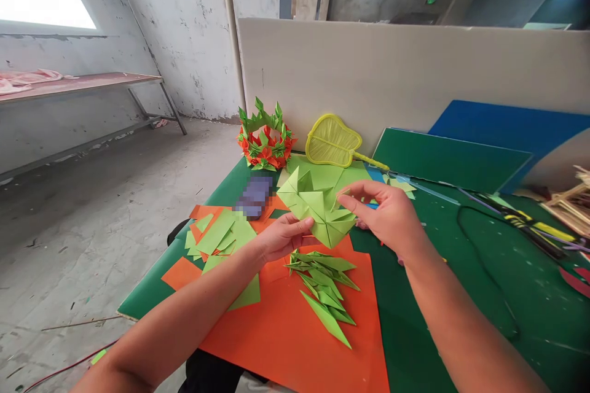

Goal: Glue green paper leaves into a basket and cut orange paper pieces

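Observation:
A light green folded paper piece (318, 212) with several pointed petals is held up over the table. My left hand (286, 234) grips its lower left side, thumb on top. At its upper right, my right hand (385, 212) pinches a petal between thumb and fingertips. Below lie several narrow folded green paper pieces (325, 285) on a large orange sheet (295, 344). Loose green paper squares (221, 236) are scattered to the left, near my left forearm.
On the green table (442, 319) stands an orange and green origami basket (266, 138) at the back left, beside a yellow fan (332, 141). A phone-like dark object (253, 196) lies blurred nearby. Yellow-handled tools (537, 227) and a black cable (488, 282) lie right. A pale board (396, 67) stands behind.

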Motion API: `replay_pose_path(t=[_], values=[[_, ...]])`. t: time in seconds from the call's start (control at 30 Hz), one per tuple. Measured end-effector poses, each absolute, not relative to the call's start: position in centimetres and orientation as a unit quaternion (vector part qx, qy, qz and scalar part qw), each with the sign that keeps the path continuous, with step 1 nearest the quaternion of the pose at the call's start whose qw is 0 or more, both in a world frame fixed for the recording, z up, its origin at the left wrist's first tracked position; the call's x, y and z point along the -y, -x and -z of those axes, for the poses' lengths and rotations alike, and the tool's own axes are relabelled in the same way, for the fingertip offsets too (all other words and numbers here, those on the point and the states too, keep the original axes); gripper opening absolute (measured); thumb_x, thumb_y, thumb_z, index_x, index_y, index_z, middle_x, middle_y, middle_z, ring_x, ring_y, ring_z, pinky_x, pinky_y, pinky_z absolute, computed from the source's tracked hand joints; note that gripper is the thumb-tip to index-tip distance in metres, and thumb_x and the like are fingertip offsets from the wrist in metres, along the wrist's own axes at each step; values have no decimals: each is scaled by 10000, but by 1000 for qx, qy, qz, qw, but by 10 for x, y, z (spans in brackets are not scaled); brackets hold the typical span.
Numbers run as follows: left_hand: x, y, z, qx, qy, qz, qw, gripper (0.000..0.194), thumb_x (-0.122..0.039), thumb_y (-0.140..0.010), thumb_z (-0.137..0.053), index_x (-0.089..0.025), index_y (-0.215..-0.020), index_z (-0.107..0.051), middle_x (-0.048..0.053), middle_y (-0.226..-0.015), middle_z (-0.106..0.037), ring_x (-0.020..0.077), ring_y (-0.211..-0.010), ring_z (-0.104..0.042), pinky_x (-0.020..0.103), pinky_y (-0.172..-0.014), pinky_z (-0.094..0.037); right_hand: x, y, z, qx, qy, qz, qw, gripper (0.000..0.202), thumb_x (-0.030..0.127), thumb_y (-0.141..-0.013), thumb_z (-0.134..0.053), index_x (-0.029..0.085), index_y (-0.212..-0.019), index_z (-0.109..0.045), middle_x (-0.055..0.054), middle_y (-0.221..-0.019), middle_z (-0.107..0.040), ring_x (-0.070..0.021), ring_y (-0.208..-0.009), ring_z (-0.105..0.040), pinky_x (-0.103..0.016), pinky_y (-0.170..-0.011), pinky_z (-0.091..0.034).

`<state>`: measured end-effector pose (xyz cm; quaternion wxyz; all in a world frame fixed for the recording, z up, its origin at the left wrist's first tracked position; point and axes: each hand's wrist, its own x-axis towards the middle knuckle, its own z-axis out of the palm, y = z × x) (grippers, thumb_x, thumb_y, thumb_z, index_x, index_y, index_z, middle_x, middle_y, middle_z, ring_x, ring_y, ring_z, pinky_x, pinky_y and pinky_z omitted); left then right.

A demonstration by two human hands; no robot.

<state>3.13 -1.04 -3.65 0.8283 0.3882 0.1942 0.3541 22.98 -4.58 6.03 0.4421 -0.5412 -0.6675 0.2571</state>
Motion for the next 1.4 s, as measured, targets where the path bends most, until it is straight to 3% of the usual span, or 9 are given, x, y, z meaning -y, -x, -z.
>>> replay_pose_path(t=[0.43,1.4], values=[[13,-33,33,-182,-393,-372,821,267,-283,-800,-726,-127,-1015,-704,113,-1067,-715,245,-1075,-643,445,-1036,-430,49,-222,-56,739,542,-141,374,102,323,-793,-613,238,-789,-671,20,-711,-644,-146,-678,-581,-265,-627,-415],[12,-34,34,-183,-392,-376,820,272,-303,-812,-712,-104,-996,-699,136,-1032,-719,264,-1065,-649,438,-1009,-458,54,-217,-56,750,530,-158,363,125,335,-816,-596,246,-790,-680,1,-696,-658,-160,-669,-598,-276,-604,-446]])
